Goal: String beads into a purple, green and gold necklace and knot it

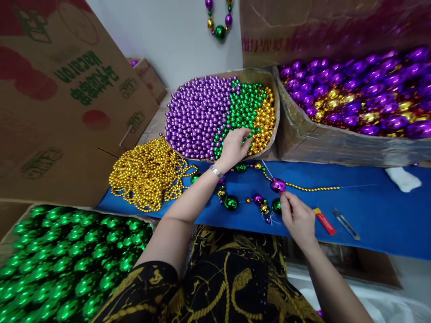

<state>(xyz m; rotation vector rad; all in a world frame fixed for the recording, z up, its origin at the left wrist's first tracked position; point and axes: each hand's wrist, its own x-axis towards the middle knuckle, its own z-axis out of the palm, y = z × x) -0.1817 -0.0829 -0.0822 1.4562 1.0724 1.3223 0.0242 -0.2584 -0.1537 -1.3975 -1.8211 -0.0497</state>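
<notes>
My left hand reaches over the box of small beads, its fingers curled together at the green beads near the gold beads. What its fingertips hold is too small to tell. My right hand pinches the lower edge of a large purple bead, from which a pale thread or needle slants up. Below on the blue cloth lies a partly strung necklace with a big green bead, more purple and gold beads and loose thread ends. A thin gold bead strand stretches right, behind my right hand.
Purple small beads fill the box's left side. Gold strands are heaped at left. A red packet and a cutter knife lie right. Boxes of large green beads and purple beads flank me. A necklace hangs behind.
</notes>
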